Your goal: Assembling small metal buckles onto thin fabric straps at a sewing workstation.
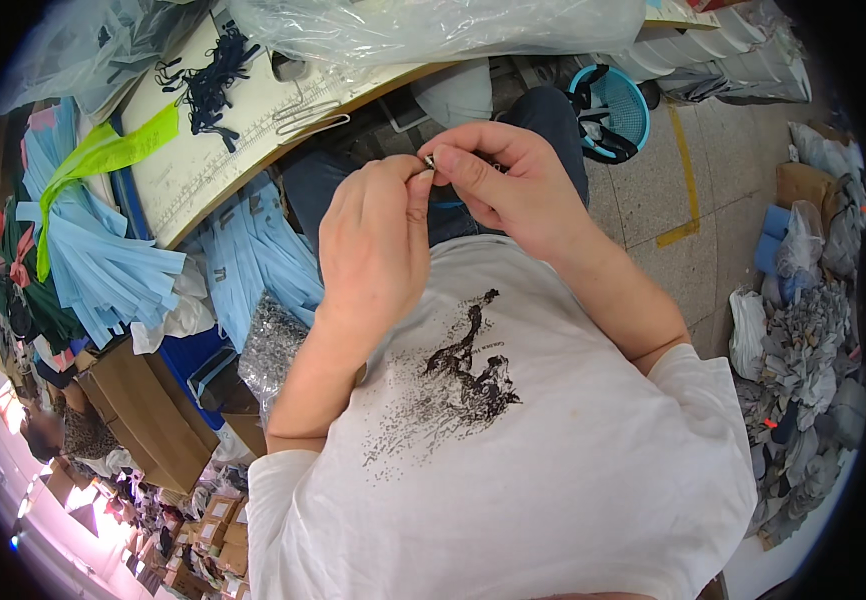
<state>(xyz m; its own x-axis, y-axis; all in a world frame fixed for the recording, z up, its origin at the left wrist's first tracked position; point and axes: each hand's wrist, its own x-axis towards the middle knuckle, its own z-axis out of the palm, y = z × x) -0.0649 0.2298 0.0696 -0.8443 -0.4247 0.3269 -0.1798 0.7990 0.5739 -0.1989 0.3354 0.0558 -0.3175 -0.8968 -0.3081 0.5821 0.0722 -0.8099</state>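
White shirt — tiny lettering — pinched fingers

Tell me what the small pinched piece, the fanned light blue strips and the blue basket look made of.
Small pinched piece: possibly shiny metal, from its glint, but too covered to be sure.
Light blue strips: probably matte fabric; they hang in limp, flat bands without shine.
Blue basket: likely smooth, hard plastic, from its even colour and gridded wall.
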